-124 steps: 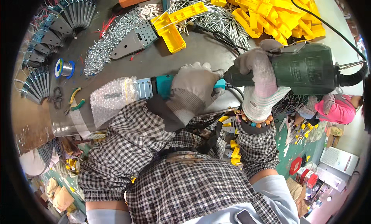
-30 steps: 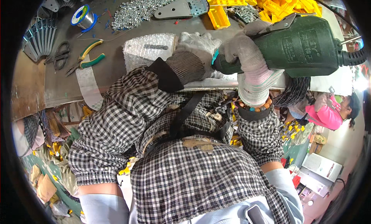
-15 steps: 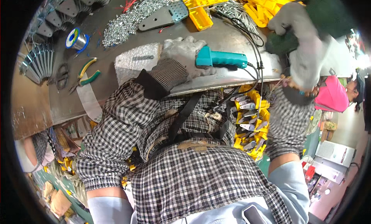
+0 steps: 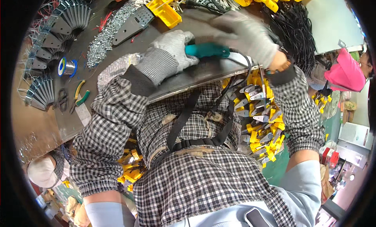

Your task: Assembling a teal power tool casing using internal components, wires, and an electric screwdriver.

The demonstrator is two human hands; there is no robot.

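Note:
My left hand [image 4: 172,49], in a grey knit glove, has its fingers curled round the left end of a teal corded hand tool [image 4: 207,50]. That end is hidden by the glove. Above the tool's right end is my right hand [image 4: 250,37], also gloved. Its fingers point left and are smeared by motion, so their grip cannot be made out. Beside my left wrist lies a piece of bubble wrap [image 4: 113,70]. Farther off on the metal table [image 4: 156,94] is a grey perforated metal plate [image 4: 131,27], close to a yellow plastic part [image 4: 166,15].
Small silvery pieces [image 4: 100,51] form a heap at the back. A solder spool [image 4: 67,67], black scissors [image 4: 61,99] and green-yellow pliers [image 4: 80,94] lie at left, near fanned metal parts [image 4: 41,92]. Black cables [image 4: 295,31] hang at right; yellow-and-grey pieces [image 4: 262,121] sit below the table edge.
My right hand has swung left from the far right to the teal tool. My left hand has taken hold of the tool's left end. The whole view has shifted, bringing the black cables in.

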